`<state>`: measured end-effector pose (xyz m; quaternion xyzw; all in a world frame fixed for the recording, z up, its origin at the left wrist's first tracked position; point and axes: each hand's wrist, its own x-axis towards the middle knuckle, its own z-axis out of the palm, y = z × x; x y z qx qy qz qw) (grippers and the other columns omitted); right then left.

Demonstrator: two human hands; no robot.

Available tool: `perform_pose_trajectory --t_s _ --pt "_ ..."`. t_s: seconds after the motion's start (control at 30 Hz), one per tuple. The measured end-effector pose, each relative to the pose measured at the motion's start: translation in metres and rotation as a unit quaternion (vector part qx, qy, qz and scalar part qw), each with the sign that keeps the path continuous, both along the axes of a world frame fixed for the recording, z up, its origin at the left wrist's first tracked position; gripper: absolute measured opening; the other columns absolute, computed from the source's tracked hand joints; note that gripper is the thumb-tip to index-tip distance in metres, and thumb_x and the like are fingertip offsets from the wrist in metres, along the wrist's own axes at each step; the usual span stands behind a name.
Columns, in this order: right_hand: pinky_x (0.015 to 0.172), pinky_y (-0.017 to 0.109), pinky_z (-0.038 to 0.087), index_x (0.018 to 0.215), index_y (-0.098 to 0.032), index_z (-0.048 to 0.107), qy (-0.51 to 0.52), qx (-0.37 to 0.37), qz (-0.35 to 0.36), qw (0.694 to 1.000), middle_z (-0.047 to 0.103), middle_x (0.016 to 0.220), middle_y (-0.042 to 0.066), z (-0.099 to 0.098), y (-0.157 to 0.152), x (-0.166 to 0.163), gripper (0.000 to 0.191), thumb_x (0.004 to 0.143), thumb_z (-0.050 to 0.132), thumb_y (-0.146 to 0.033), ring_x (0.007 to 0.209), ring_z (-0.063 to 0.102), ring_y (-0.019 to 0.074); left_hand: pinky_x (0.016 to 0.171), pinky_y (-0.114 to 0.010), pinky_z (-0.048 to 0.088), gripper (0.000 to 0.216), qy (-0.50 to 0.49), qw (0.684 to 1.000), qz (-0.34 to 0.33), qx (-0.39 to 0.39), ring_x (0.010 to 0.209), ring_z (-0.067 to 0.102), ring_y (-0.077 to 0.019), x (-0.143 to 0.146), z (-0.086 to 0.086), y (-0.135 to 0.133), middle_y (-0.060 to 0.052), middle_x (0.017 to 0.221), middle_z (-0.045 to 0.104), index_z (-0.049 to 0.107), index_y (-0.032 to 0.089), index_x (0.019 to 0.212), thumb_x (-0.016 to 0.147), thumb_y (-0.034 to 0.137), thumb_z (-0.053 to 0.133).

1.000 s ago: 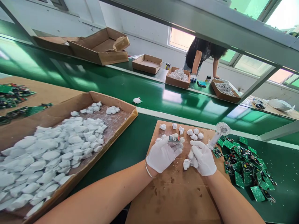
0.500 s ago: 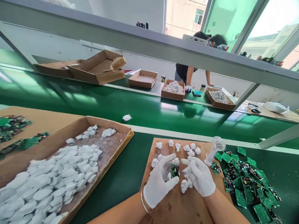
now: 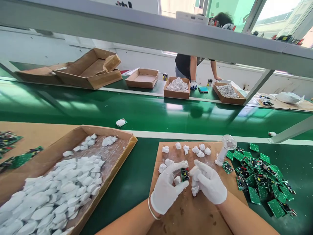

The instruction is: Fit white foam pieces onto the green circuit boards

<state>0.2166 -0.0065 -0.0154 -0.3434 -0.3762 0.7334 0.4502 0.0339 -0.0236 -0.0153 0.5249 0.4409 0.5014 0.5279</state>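
Note:
In white-gloved fingers, my left hand point(image 3: 167, 187) grips a small green circuit board point(image 3: 185, 174) by its edges, components facing up. My right hand point(image 3: 210, 182), also gloved, is closed in a pinch just right of the board. White putty point(image 3: 195, 189) shows at its fingertips; glove and putty blend, so the exact hold is partly hidden. Other putty lumps point(image 3: 169, 162) lie behind my left hand, and several more point(image 3: 201, 150) sit in a row along the far part of the brown board point(image 3: 186, 215) under my hands.
A cardboard tray point(image 3: 117, 166) of flattened white pieces stands left. Circuit boards point(image 3: 264, 179) are heaped right, beside a clear upright device point(image 3: 223, 150). Across the green conveyor belt point(image 3: 151, 114), a person point(image 3: 193, 67) leans near boxes of white lumps point(image 3: 177, 94). A shelf point(image 3: 156, 31) crosses above.
The view has tilted down and shifted slightly right. My left hand still holds the circuit board, turned a little more upright. My right fingers have drawn in around the putty lumps.

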Motion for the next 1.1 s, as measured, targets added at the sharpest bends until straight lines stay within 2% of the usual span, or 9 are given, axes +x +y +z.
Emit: perform_pose_trajectory --t_s 0.07,0.17,0.33,0.47,0.57,0.7,0.8,0.97,1.1 --pt "0.040 0.025 0.049 0.117 -0.024 0.059 -0.001 0.023 0.016 1.000 0.063 0.070 -0.002 -0.004 -0.002 -0.001 0.048 0.073 0.076 -0.030 0.045 0.056 0.0109 0.092 -0.044 0.054 0.048 0.048 0.999 -0.003 0.023 0.115 0.061 -0.0281 -0.001 0.001 -0.002 -0.010 0.127 0.062 0.059 0.025 0.117 0.071 0.014 0.069" --pt "0.045 0.025 0.049 0.094 -0.021 0.065 0.002 0.059 0.038 0.998 0.055 0.053 -0.007 -0.002 -0.003 -0.001 0.031 0.068 0.080 -0.026 0.043 0.053 0.0102 0.091 -0.045 0.054 0.047 0.104 0.989 0.020 0.101 0.111 0.063 -0.0284 -0.002 0.001 -0.005 -0.008 0.121 0.066 0.061 0.026 0.114 0.070 0.013 0.072" --pt "0.047 0.028 0.051 0.101 -0.019 0.065 -0.013 0.009 0.019 1.000 0.066 0.072 0.002 0.015 -0.004 -0.002 0.034 0.074 0.076 -0.036 0.055 0.061 0.0153 0.089 -0.045 0.055 0.041 0.114 0.968 0.072 0.211 0.101 0.066 -0.0268 -0.002 0.002 -0.006 -0.007 0.111 0.070 0.063 0.025 0.108 0.070 0.017 0.075" --pt "0.040 0.027 0.048 0.091 -0.018 0.063 -0.046 -0.012 -0.014 0.999 0.066 0.065 0.002 0.015 -0.005 -0.003 0.033 0.074 0.076 -0.042 0.045 0.060 0.0153 0.099 -0.047 0.049 0.045 0.095 0.974 0.073 0.191 0.108 0.064 -0.0276 -0.002 0.001 -0.005 -0.008 0.114 0.069 0.063 0.024 0.113 0.070 0.017 0.076" --pt "0.039 0.026 0.047 0.100 -0.020 0.062 -0.061 0.022 -0.015 0.998 0.062 0.055 -0.003 0.010 -0.006 -0.002 0.039 0.071 0.080 -0.039 0.041 0.056 0.0136 0.100 -0.045 0.049 0.044 0.084 0.981 0.063 0.163 0.111 0.062 -0.0283 -0.001 0.002 -0.005 -0.009 0.116 0.069 0.064 0.023 0.113 0.070 0.016 0.075" --pt "0.043 0.029 0.050 0.089 -0.019 0.064 -0.082 0.036 -0.019 0.996 0.064 0.066 0.000 0.008 -0.008 -0.003 0.028 0.074 0.077 -0.040 0.043 0.054 0.0112 0.099 -0.043 0.051 0.044 0.096 0.980 0.057 0.161 0.113 0.062 -0.0279 -0.001 0.003 -0.005 -0.009 0.115 0.069 0.064 0.022 0.113 0.070 0.016 0.076" --pt "0.042 0.030 0.049 0.083 -0.021 0.067 -0.103 0.065 -0.021 0.992 0.063 0.070 0.003 0.012 -0.009 -0.004 0.026 0.074 0.075 -0.044 0.051 0.056 0.0148 0.090 -0.040 0.055 0.043 0.101 0.976 0.055 0.183 0.108 0.064 -0.0271 -0.001 0.001 -0.005 -0.009 0.115 0.069 0.064 0.023 0.113 0.071 0.018 0.075" --pt "0.045 0.032 0.050 0.079 -0.023 0.071 -0.143 0.088 -0.012 0.986 0.064 0.084 0.009 0.018 -0.008 -0.005 0.023 0.071 0.076 -0.044 0.073 0.062 0.0232 0.059 -0.032 0.056 0.046 0.132 0.971 0.006 0.197 0.067 0.065 -0.0169 -0.001 -0.001 -0.007 -0.007 0.110 0.071 0.063 0.026 0.117 0.073 0.019 0.074" --pt "0.045 0.031 0.047 0.087 -0.022 0.068 -0.139 0.088 0.009 0.986 0.063 0.070 0.005 0.015 -0.007 -0.007 0.029 0.073 0.076 -0.046 0.063 0.060 0.0205 0.062 -0.031 0.058 0.049 0.145 0.960 -0.019 0.240 0.083 0.068 -0.0206 -0.002 0.004 -0.007 -0.006 0.107 0.071 0.060 0.028 0.120 0.075 0.015 0.073"
